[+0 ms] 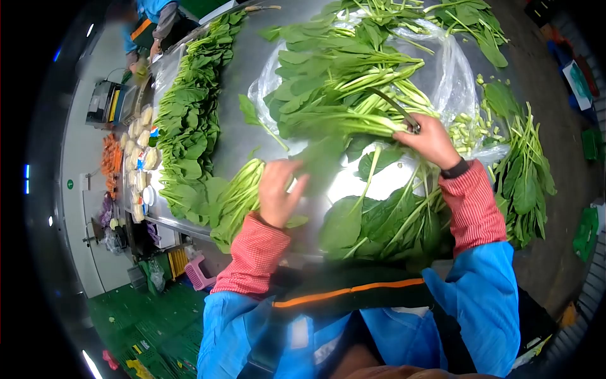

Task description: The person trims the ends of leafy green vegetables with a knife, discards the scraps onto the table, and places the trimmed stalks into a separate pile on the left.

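My right hand [429, 140] is closed on a small knife [396, 106] with a dark curved blade. The same hand pinches the stem ends of a bunch of leafy greens [353, 121], whose leaves point left and are partly blurred. My left hand [279, 191] has its thumb and fingers apart, slightly smeared by motion, with a blurred leaf [320, 163] just right of it. Beside that hand lie pale stems of another bunch [243, 184]. Loose large leaves [372, 224] lie on the metal table [243, 76] between my forearms.
A long row of leafy bunches [192, 120] lines the table's left side. Clear plastic [457, 69] lies under the heaped greens, with cut stem pieces [470, 134] beside it. More greens [524, 183] hang over the right edge. Another person [161, 19] stands at the upper left.
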### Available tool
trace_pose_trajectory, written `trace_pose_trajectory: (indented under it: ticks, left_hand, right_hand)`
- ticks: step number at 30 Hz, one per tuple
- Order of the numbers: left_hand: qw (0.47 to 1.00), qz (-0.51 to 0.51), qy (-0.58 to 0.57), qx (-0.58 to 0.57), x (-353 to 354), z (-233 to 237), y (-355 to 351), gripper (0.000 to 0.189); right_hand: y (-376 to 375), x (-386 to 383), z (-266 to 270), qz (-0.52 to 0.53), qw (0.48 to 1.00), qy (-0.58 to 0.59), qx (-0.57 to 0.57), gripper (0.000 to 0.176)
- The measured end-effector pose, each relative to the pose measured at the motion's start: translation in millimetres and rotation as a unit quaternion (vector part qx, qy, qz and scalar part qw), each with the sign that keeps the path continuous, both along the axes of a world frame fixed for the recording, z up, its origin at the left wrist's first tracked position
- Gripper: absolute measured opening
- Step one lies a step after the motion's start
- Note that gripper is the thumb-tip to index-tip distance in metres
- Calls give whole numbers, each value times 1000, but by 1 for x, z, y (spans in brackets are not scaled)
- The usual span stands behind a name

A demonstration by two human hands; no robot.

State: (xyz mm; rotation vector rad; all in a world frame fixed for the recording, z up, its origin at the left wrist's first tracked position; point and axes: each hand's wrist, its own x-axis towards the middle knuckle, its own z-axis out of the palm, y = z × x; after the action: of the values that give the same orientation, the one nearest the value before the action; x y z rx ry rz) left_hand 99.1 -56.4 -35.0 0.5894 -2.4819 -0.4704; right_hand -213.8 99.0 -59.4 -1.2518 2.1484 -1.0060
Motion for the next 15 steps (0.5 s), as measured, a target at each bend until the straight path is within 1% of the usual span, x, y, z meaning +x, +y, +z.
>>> trace_pose_trajectory:
  ticks: [1, 2, 3, 5, 6, 9, 10, 11, 12, 13, 14, 15]
  left_hand:
    - [998, -53, 18, 14, -14, 5, 12, 23]
    - [995, -89, 20, 40, -28, 13, 25, 22]
    - [990, -125, 21, 67, -41, 20, 37, 21]
    - [983, -158, 17, 87, -64, 26, 55, 22]
    - [980, -174, 16, 95, -76, 28, 62, 23]
    - [976, -208, 30, 59, -106, 33, 82, 23]
    - [969, -236, 43, 53, -115, 34, 88, 26]
    - [968, -242, 53, 43, -123, 36, 94, 28]
    - [967, -246, 63, 31, -130, 39, 100, 30]
    - [966, -249, 71, 21, -136, 41, 105, 32]
    - [968, -244, 49, 18, -139, 46, 111, 37]
    - [970, -235, 32, 54, -143, 44, 117, 37]
  right_hand:
    - [14, 4, 10, 3, 993, -118, 25, 40]
    - [29, 7, 5, -18, 981, -195, 12, 38]
    - [40, 7, -4, -25, 984, -174, 1, 38]
    - [64, 8, -21, -40, 990, -133, -23, 38]
    - [75, 13, -19, -63, 987, -139, -56, 38]
    - [98, 23, 7, -72, 968, -218, -97, 31]
    - [105, 23, 13, -105, 962, -232, -98, 29]
    - [111, 22, 21, -136, 955, -244, -100, 26]
    - [116, 26, 35, -162, 937, -286, -115, 22]
    - [121, 25, 42, -146, 937, -294, -118, 21]
    - [126, 24, 46, -131, 936, -303, -120, 20]
    - [131, 24, 48, -116, 935, -311, -122, 18]
